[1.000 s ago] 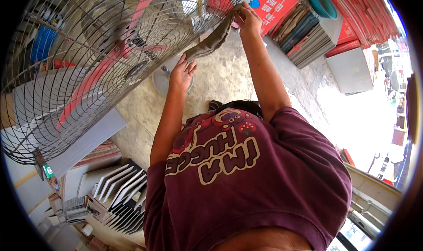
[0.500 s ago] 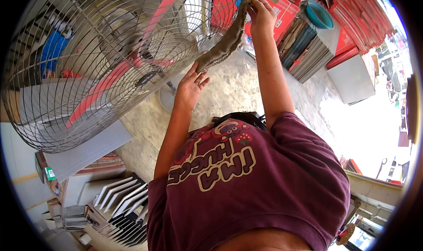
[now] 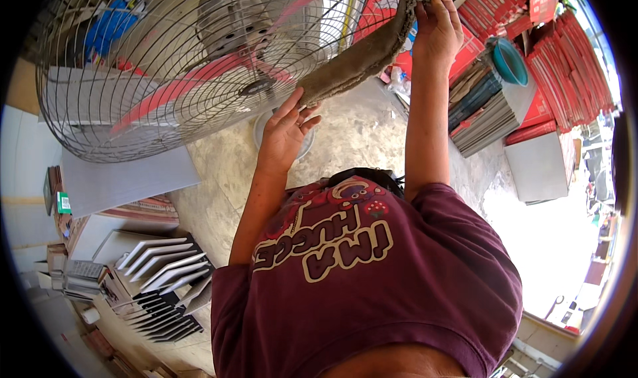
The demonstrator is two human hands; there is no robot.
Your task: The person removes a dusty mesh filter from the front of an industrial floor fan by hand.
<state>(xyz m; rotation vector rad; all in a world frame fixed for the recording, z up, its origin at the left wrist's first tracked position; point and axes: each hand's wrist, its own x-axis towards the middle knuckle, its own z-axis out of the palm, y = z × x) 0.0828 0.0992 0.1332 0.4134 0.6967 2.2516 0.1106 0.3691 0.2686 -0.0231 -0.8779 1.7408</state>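
Observation:
A long brown-grey rag [image 3: 355, 62] with a ragged edge stretches between my two hands. My left hand [image 3: 282, 135] pinches its lower end at the fingertips, the other fingers loosely curled. Higher up and to the right, my right hand [image 3: 438, 36] grips the upper end with its fingers closed. Behind the rag stands a large fan [image 3: 193, 66] with a wire guard and red blades. The rag's lower part lies across the view of the guard's right side; whether they touch I cannot tell.
Stacked red cartons [image 3: 568, 69] and a teal basin [image 3: 510, 62] are at the far right, beside upright grey tiles [image 3: 492, 115]. A grey board [image 3: 126, 179] lies below the fan. Several white sample panels [image 3: 159, 262] stand in a rack at lower left.
Both hands still hold the rag; my right hand has shifted rightward, and the rag looks more drawn out. The view has turned, so the fan sits higher in the picture.

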